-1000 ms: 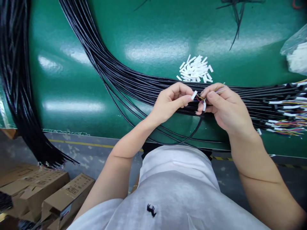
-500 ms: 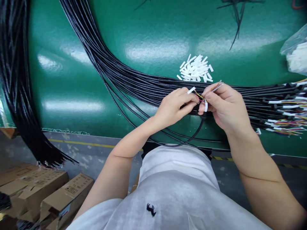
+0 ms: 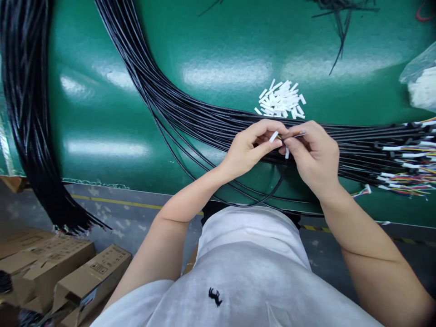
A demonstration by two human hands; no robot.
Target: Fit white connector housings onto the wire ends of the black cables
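Note:
My left hand is closed, with a short white sleeve between its thumb and fingers. Right beside it, my right hand pinches the thin coloured wires at the end of a black cable. The fingertips of both hands meet over these wires and partly hide them. A second white sleeve shows below the right fingertips, where the cable hangs down in a loop. Just beyond the hands lies a pile of loose white sleeves.
A thick bundle of black cables crosses the green table, its coloured wire ends at the right. Another bundle hangs over the edge at left. A plastic bag and black strips lie farther back; cardboard boxes stand below.
My hands have come together, and the right fingers have curled in over the wire ends, which stuck out farther before. A white connector with wires now shows beside the right forearm.

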